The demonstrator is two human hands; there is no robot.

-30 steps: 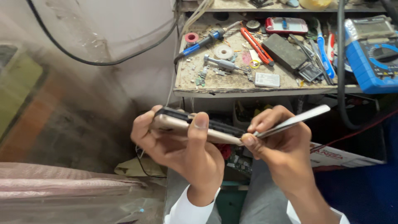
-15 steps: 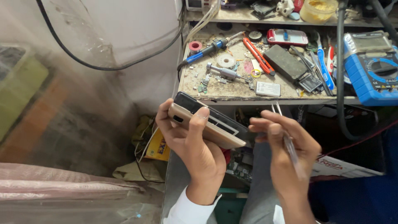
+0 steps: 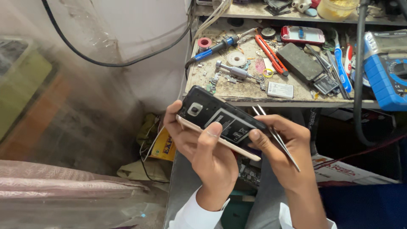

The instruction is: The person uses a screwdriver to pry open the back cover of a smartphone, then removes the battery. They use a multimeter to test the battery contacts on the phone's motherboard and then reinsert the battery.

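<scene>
My left hand holds a black mobile phone with its back cover off, so the battery and camera show. The thumb presses on the battery. A thin gold-coloured cover edge lies under the phone. My right hand grips metal tweezers, whose tips point up toward the workbench. Its fingertips also touch the phone's right end. Both hands are over my lap, below the bench edge.
The dirty workbench carries a blue-handled soldering iron, a red utility knife, a red phone, a black battery, small parts and a blue multimeter. A black cable hangs on the left wall. Cardboard and papers lie below.
The phone has turned from edge-on to back-up, showing its battery. The tweezers swung from pointing right to lying along my right hand with tips up. Both hands sit lower and more to the right.
</scene>
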